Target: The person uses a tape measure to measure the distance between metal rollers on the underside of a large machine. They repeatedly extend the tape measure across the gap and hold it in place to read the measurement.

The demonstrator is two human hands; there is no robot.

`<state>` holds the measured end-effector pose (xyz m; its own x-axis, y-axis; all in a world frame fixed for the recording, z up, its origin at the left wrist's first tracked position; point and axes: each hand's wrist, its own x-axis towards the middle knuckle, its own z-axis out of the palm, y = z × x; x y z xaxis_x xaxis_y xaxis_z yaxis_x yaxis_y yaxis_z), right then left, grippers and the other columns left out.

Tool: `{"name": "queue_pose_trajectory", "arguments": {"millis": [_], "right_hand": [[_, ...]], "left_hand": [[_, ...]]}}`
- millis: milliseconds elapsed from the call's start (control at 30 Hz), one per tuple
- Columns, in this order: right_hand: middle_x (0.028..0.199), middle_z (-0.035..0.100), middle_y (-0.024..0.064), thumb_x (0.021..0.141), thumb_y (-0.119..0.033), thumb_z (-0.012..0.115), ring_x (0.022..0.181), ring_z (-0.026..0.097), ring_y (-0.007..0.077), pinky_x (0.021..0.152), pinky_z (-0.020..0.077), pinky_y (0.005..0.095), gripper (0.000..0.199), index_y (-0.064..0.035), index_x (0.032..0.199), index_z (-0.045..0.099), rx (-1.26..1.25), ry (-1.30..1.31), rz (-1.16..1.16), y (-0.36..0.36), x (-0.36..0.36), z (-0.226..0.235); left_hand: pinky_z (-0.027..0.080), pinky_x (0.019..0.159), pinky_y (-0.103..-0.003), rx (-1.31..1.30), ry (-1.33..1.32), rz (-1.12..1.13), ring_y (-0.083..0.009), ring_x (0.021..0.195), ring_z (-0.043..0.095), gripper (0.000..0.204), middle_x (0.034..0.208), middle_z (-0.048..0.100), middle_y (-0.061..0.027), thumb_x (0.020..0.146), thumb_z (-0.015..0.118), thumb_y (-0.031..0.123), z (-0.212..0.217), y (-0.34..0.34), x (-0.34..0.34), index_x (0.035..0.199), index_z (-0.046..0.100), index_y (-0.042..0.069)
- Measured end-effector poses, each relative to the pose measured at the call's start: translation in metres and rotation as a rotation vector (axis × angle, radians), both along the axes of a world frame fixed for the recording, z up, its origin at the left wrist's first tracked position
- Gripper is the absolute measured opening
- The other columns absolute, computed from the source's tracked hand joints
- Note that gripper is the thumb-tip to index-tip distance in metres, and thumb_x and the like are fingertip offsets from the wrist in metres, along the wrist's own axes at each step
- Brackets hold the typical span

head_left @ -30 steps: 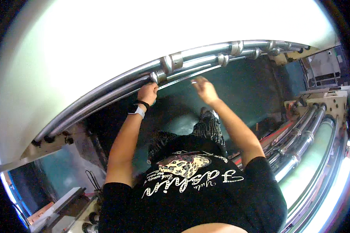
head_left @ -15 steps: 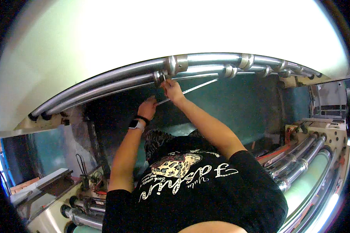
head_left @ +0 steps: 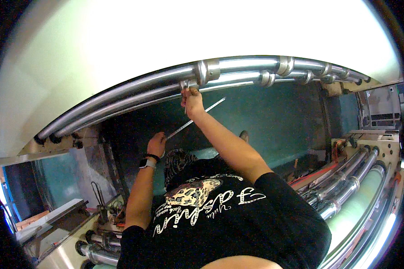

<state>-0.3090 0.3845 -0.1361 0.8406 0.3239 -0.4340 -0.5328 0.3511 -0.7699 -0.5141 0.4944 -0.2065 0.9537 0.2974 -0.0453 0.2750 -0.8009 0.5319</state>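
Note:
My left hand (head_left: 156, 144), wearing a watch, is closed around one end of a long thin ruler (head_left: 195, 117) with fine markings. The ruler slants up to the right, its far end free. My right hand (head_left: 191, 102) is raised to a metal collar (head_left: 187, 84) on the lower polished shaft (head_left: 134, 101). Its fingers are bent together just under the collar; whatever they pinch is too small to tell. Above it, a larger collar (head_left: 206, 71) sits on the upper shaft (head_left: 161, 77).
More collars (head_left: 267, 78) line both shafts to the right. A large pale panel (head_left: 202, 27) rises beyond them. Behind me on the right are chrome rollers and a green roller (head_left: 359, 197); further rollers (head_left: 98, 255) lie at lower left. The dark green floor (head_left: 274, 116) shows below.
My left hand has moved down and left, taking the ruler away from the shafts. My right hand stays by the lower collar and has shifted slightly left.

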Motion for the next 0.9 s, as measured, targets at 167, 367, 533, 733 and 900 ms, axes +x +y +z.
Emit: {"name": "queue_pose_trajectory", "arguments": {"millis": [167,367,533,733,900], "right_hand": [[0.065,0.042,-0.0005,0.089,-0.015,0.043,0.051,0.037,0.0097,0.044,0.0341,0.0250,0.014,-0.0085,0.077,0.046,0.113,0.129,-0.086,0.004,0.003,-0.003],[0.062,0.044,0.0001,0.088,-0.020,0.044,0.047,0.037,0.0122,0.045,0.0387,0.0284,0.017,-0.0099,0.076,0.046,0.130,0.141,-0.188,0.023,-0.006,-0.007],[0.055,0.036,-0.0034,0.085,-0.037,0.048,0.043,0.032,0.0080,0.039,0.0255,0.0231,0.027,-0.0114,0.076,0.049,0.099,0.184,0.076,-0.024,0.000,-0.009],[0.051,0.029,-0.0040,0.085,-0.046,0.043,0.040,0.025,0.0094,0.037,0.0209,0.0241,0.037,-0.0129,0.069,0.041,-0.023,0.221,0.389,-0.044,0.026,0.002],[0.050,0.027,-0.0037,0.086,-0.045,0.042,0.040,0.025,0.0101,0.038,0.0199,0.0243,0.039,-0.0141,0.063,0.036,0.034,0.281,0.484,-0.046,0.034,0.000]], "left_hand": [[0.044,0.073,-0.041,0.015,0.128,0.045,-0.0325,0.086,0.053,0.015,0.099,0.056,-0.0112,0.077,0.052,0.018,0.011,-0.008,-0.007,0.085,0.055,0.005],[0.044,0.069,-0.041,-0.017,0.185,0.025,-0.0328,0.084,0.053,0.013,0.092,0.056,-0.0119,0.077,0.052,0.017,0.007,-0.011,-0.015,0.082,0.054,0.006],[0.044,0.069,-0.041,-0.004,0.133,0.013,-0.0334,0.084,0.053,0.014,0.094,0.056,-0.0136,0.077,0.052,0.017,-0.002,-0.011,-0.028,0.085,0.055,0.006],[0.045,0.069,-0.042,-0.024,0.276,0.042,-0.0346,0.083,0.054,0.019,0.095,0.057,-0.0147,0.078,0.053,0.016,-0.006,-0.021,-0.031,0.093,0.057,0.006],[0.045,0.068,-0.043,-0.012,0.233,0.091,-0.0356,0.081,0.055,0.020,0.091,0.058,-0.0158,0.078,0.052,0.017,0.008,-0.026,-0.029,0.093,0.057,0.005]]}}
